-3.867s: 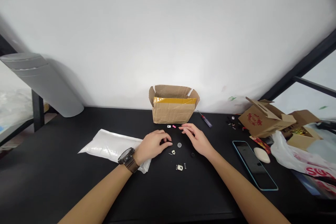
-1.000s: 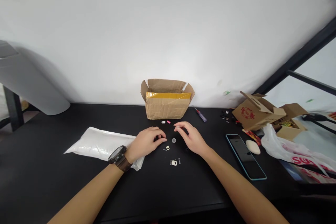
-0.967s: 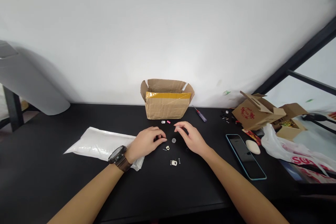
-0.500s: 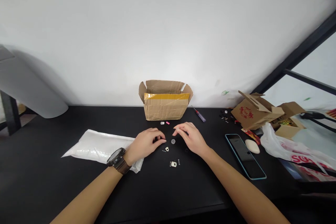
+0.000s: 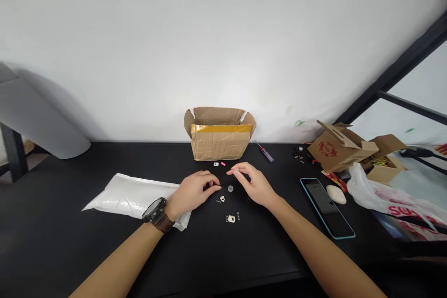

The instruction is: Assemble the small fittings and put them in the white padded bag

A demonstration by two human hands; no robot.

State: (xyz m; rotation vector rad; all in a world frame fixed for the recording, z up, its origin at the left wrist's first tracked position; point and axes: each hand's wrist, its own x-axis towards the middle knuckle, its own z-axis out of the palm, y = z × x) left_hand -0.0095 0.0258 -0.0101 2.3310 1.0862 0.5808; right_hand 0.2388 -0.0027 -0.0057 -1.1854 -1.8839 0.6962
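Note:
My left hand (image 5: 193,191) is curled just above the black tabletop (image 5: 104,242), its fingertips bunched beside a round translucent disc (image 5: 230,188). A dark wristwatch (image 5: 155,209) sits on that wrist. My right hand (image 5: 253,185) hovers to the right of the disc, with its fingertips pointing left. Whether either hand pinches something tiny is too small to tell. Below the hands lie a small white part (image 5: 222,199) and a white piece (image 5: 231,218). Farther back are a white tag (image 5: 216,164) and a pink bit (image 5: 223,164).
An open cardboard box (image 5: 220,142) stands at the back, with a screwdriver (image 5: 266,152) beside it. A white padded envelope (image 5: 129,200) lies left. On the right are a phone (image 5: 326,208), a white oval object (image 5: 336,194), a torn carton (image 5: 340,146) and a plastic bag (image 5: 380,198).
My right fingertips have shifted slightly left toward my left hand. The small parts on the table have not visibly moved.

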